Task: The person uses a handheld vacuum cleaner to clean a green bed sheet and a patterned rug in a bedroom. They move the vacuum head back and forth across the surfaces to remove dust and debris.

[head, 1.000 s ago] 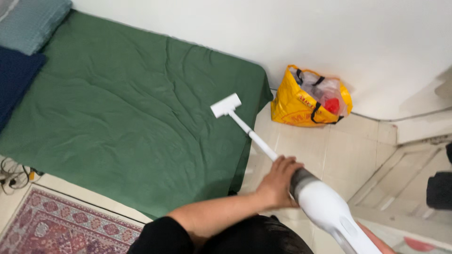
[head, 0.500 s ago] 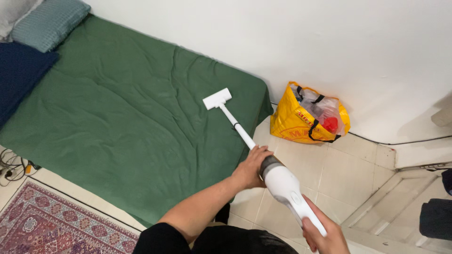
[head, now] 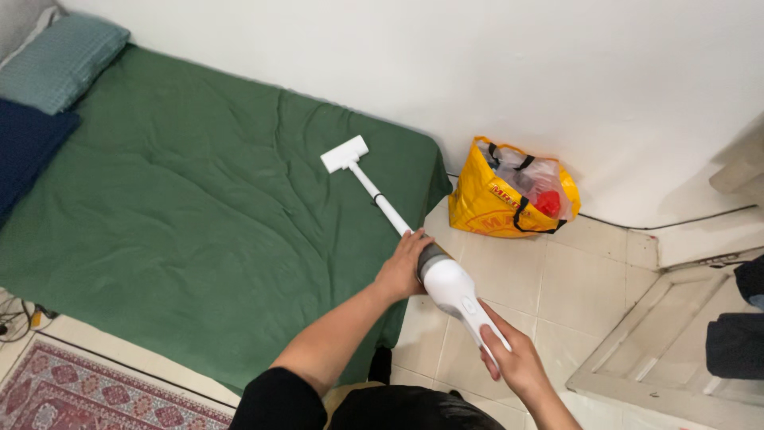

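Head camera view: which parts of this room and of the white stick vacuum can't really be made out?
- White stick vacuum: its handle is wrapped by the right hand, its tube joint by the left hand.
- Yellow shopping bag: contents veiled by clear plastic.
- Patterned red rug: cut off by the bottom edge.
- Dark bundle: cut off by the right edge.

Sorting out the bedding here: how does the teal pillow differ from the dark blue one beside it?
The teal pillow is pale grey-green with a fine woven check; the dark blue pillow is plain navy. The teal pillow lies nearer the wall, at the corner of the green sheet, and shows almost whole, while the dark blue pillow lies nearer the camera and is cut by the left edge of the view. Both lie flat at the same end of the mattress, side by side.
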